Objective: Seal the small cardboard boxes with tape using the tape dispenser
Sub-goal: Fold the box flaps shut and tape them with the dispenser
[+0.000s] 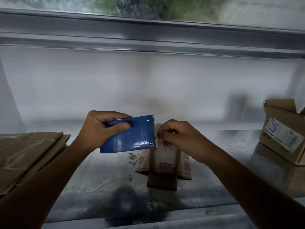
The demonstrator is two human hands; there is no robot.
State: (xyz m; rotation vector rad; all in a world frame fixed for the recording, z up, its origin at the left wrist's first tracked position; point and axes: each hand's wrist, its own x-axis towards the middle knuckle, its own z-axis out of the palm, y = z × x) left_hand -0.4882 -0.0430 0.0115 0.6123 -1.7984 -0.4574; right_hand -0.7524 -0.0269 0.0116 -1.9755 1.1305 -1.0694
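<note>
A small cardboard box (pixel 162 164) stands on the grey surface (pixel 99 179) at about 5 o'clock from centre, flaps splayed. Just above it the right hand (pixel 179 138) has its fingers (pixel 160 133) pinched shut at the toothed edge of the blue tape dispenser (pixel 130 135); what they pinch is unclear. The left hand (pixel 97 129) grips the dispenser. Flattened cardboard (pixel 28 154) lies at 8 o'clock, a labelled box (pixel 283 133) at 3 o'clock.

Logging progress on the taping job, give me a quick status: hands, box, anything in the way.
Left hand gripping blue tape dispenser. Right hand pinching at its serrated edge, above small cardboard box. Box flaps look unsealed. Nothing blocking.
</note>
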